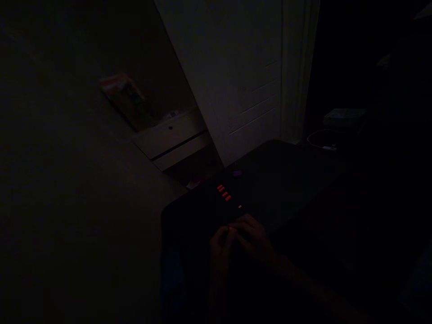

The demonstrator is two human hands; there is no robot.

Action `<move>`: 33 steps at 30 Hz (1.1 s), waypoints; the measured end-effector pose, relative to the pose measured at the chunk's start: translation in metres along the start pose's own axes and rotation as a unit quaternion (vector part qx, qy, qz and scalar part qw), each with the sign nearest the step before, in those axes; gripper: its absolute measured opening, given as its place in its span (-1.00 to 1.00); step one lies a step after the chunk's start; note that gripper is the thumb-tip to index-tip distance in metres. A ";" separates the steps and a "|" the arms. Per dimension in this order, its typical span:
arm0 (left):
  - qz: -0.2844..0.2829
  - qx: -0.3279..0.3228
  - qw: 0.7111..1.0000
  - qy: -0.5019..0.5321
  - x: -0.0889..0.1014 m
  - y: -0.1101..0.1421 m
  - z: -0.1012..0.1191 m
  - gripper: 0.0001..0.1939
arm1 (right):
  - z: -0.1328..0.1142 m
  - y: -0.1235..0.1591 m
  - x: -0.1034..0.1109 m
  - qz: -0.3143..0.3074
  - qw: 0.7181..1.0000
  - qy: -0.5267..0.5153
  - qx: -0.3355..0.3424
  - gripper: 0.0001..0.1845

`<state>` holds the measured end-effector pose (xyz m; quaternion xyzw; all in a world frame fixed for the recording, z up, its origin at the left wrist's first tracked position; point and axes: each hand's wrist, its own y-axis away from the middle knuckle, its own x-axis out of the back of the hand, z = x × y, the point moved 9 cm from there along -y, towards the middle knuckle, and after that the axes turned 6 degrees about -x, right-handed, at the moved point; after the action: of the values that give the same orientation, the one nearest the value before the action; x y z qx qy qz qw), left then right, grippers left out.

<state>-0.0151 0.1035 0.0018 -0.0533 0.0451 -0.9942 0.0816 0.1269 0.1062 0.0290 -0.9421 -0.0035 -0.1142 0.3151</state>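
Note:
In very dim light, my left hand (221, 245) and my right hand (254, 238) meet fingertip to fingertip over the near part of a dark table (280, 180). Both are closed in a pinch, and a faint reddish glint shows between them. What they hold there is too small and dark to name. Just beyond the fingers lies a tiny pale orange piece (240, 206). Farther off, several small red-orange pieces (225, 195) lie in a slanting row. A small purple object (237, 173) sits behind them, near the table's far edge.
Beyond the table stands a pale door-like panel (249, 90). To its left are drawers (175, 135) with a red-and-white package (124, 96) on top. A white cable (317, 135) and a box-like object (344, 118) are at the right. A wall fills the left side.

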 end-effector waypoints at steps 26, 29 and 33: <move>0.042 -0.002 0.999 0.021 0.007 0.000 -0.004 -0.74 | 0.003 0.002 -0.001 0.007 1.000 -0.001 -0.001 -0.75; 0.032 -0.008 0.999 0.008 0.005 0.000 0.002 -0.73 | 0.001 0.001 0.001 0.007 1.000 0.002 -0.004 -0.80; 0.032 -0.008 0.999 0.005 0.005 -0.001 0.003 -0.72 | 0.001 0.001 0.001 0.012 1.000 0.009 -0.001 -0.80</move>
<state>-0.0201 0.1034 0.0058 -0.0477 0.0551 -0.9910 0.1124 0.1279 0.1057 0.0281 -0.9414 0.0113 -0.1192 0.3154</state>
